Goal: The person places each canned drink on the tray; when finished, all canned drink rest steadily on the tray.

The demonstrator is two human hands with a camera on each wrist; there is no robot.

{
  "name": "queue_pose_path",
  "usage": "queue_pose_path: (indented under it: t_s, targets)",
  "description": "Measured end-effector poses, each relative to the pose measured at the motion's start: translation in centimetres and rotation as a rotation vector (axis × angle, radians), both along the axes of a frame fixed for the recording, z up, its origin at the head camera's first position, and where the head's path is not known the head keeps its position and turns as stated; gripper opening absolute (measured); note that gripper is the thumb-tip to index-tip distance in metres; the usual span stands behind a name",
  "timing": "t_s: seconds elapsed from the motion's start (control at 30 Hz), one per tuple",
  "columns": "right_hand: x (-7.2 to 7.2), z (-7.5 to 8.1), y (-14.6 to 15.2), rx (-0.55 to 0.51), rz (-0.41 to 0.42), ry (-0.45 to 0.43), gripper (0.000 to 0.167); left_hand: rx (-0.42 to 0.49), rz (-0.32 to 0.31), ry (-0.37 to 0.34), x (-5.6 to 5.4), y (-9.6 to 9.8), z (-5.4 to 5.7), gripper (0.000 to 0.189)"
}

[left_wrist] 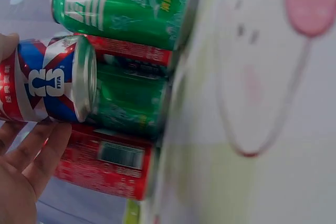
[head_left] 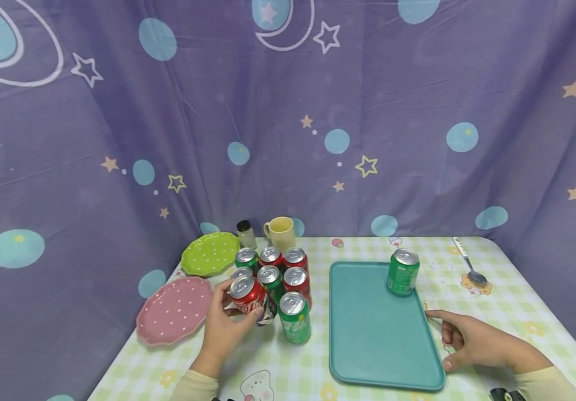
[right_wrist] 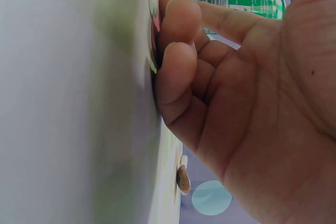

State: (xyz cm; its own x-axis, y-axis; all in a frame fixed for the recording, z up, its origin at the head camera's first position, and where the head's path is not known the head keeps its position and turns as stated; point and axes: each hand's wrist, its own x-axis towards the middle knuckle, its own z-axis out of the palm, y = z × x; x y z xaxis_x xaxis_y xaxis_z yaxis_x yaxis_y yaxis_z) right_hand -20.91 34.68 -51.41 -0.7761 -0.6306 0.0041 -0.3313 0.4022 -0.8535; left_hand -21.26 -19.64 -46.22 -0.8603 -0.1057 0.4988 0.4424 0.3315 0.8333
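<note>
My left hand (head_left: 225, 328) grips a red cola can (head_left: 249, 296) between thumb and fingers. This can is tilted and raised above the table, its patterned lower end showing in the left wrist view. Behind and beside it stands a cluster of red and green soda cans, with a green can (head_left: 295, 320) at the front. My right hand (head_left: 478, 340) rests at the right edge of a teal tray (head_left: 383, 334), index finger extended and thumb tip at the rim, other fingers bent on the tablecloth. One green can (head_left: 403, 273) stands upright on the tray's back right corner.
On the left lie a pink dotted plate (head_left: 175, 312) and a green dotted plate (head_left: 211, 254). A black-lidded jar (head_left: 246, 235) and a yellow mug (head_left: 281, 234) stand behind the cans. At the right back lies a spoon (head_left: 470, 264). A purple curtain (head_left: 288, 184) hangs behind the table.
</note>
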Motion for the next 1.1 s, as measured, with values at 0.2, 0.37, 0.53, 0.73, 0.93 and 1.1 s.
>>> queue_pose_path:
  t_s: [0.2,0.37,0.53,0.73,0.93,1.1]
  targets:
    - [0.0,0.1,-0.2,0.01,-0.014,-0.057,0.104,0.003,-0.013,0.145,0.6,0.1,2.3,0.076]
    - [0.2,0.2,-0.3,0.011,-0.021,-0.064,0.104,0.001,-0.006,0.16,0.2,0.3,3.5,0.075]
    - [0.3,0.2,-0.3,0.005,-0.026,-0.065,0.103,-0.002,-0.032,0.151,-0.7,1.1,4.3,0.08]
    - [0.2,0.2,-0.1,0.009,-0.025,-0.059,0.103,-0.004,-0.153,0.175,-0.5,4.4,6.8,0.076]
    - [0.1,0.1,0.0,0.013,-0.021,-0.056,0.103,0.001,-0.249,0.168,-2.2,7.6,6.2,0.073]
    - [0.1,0.2,-0.2,0.019,-0.026,-0.039,0.103,0.096,-0.313,0.098,-2.7,11.3,6.0,0.07]
